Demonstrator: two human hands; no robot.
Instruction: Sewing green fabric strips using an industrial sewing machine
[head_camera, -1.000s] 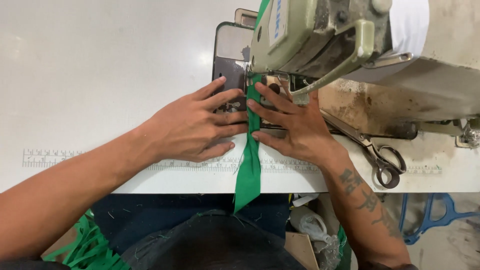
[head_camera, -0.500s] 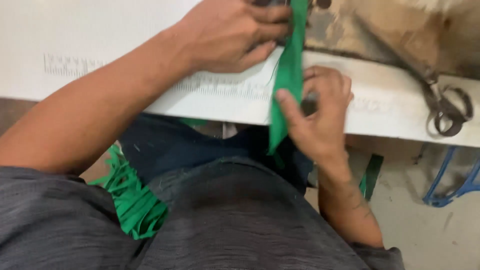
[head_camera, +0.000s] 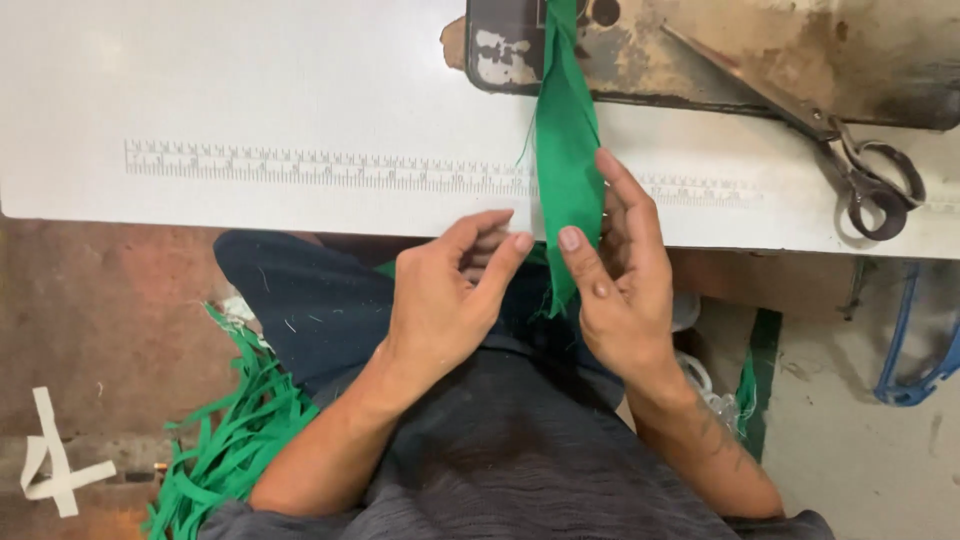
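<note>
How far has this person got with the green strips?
Done, it seems: a heap of green strips lies on the floor. In hand: the right hand pinches a green strip hanging over the table edge, left hand beside it. What is left cannot be told.

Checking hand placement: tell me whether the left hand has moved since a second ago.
Yes. The left hand has come off the white table top, back past its front edge toward the body, beside the green fabric strip.
</note>
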